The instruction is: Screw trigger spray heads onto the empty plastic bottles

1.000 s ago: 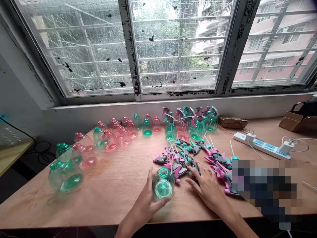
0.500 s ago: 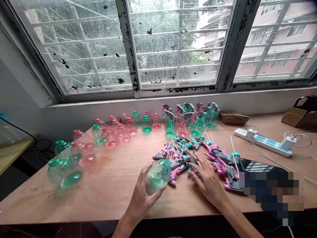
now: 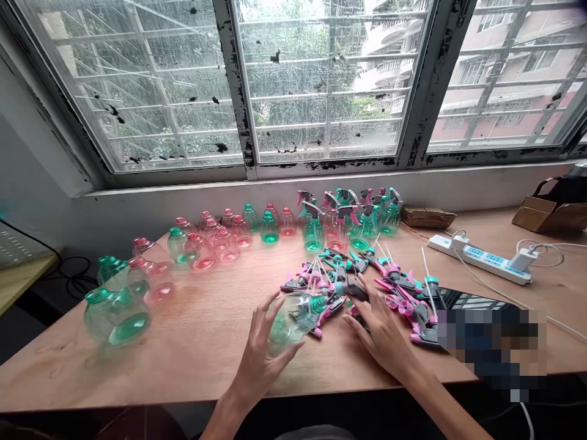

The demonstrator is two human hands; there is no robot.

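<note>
My left hand [image 3: 261,348] is wrapped round a clear green bottle [image 3: 290,324], tilted so that its open threaded neck faces right. At the edge of a loose heap of pink, teal and grey trigger spray heads [image 3: 330,269], my right hand [image 3: 383,330] has its fingers closed on a grey spray head [image 3: 354,289]. That head's collar end points left, close to the bottle's neck. The right fingertips partly hide it. More spray heads [image 3: 403,299] with white dip tubes lie just beyond my right hand.
Open green and pink bottles [image 3: 117,318] line the table's left side and back. Bottles fitted with spray heads [image 3: 314,235] stand at the back middle. To the right are a dark tablet-like panel [image 3: 477,302], a power strip [image 3: 481,260], cables and a brown bag [image 3: 545,211].
The bottle in my left hand has tipped further right, its neck now lower and closer to my right hand. My right fingers have lifted a spray head slightly from the heap.
</note>
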